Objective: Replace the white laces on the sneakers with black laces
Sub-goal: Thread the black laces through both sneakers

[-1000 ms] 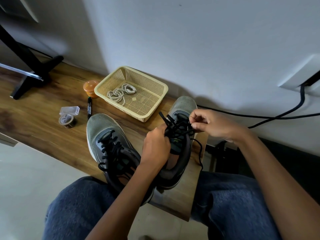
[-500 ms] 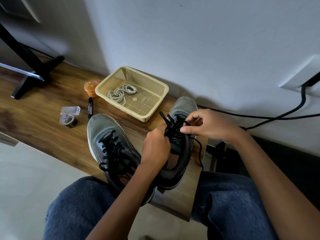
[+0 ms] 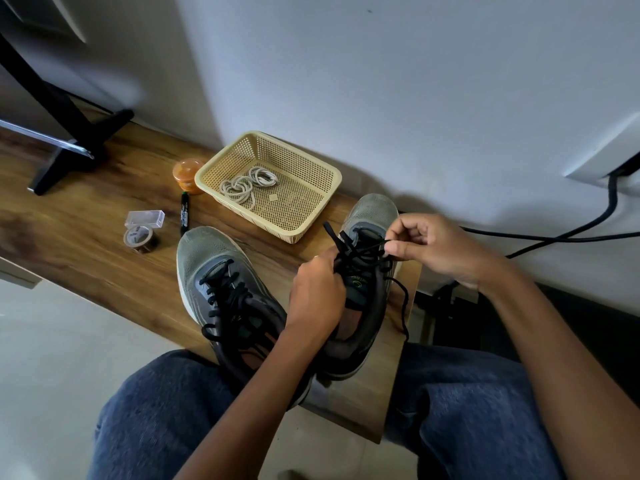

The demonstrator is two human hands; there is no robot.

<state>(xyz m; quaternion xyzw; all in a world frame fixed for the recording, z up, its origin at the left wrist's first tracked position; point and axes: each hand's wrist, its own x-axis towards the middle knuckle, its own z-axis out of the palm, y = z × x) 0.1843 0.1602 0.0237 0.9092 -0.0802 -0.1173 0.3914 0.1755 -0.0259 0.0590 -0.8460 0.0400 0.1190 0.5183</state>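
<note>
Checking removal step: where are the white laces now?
In the head view, the white laces lie coiled inside the beige basket at the back of the wooden table, left of centre, just right of the orange jar.

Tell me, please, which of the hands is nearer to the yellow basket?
Left. The left hand grips the sneaker just in front of the yellow basket, below its near corner. The right hand pinches the black lace off to the basket's right.

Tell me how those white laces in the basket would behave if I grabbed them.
The white laces lie in loose coils, so they are probably floppy and would likely uncoil and dangle. Being thin cord, they look light. The basket may shift if they snag.
</note>
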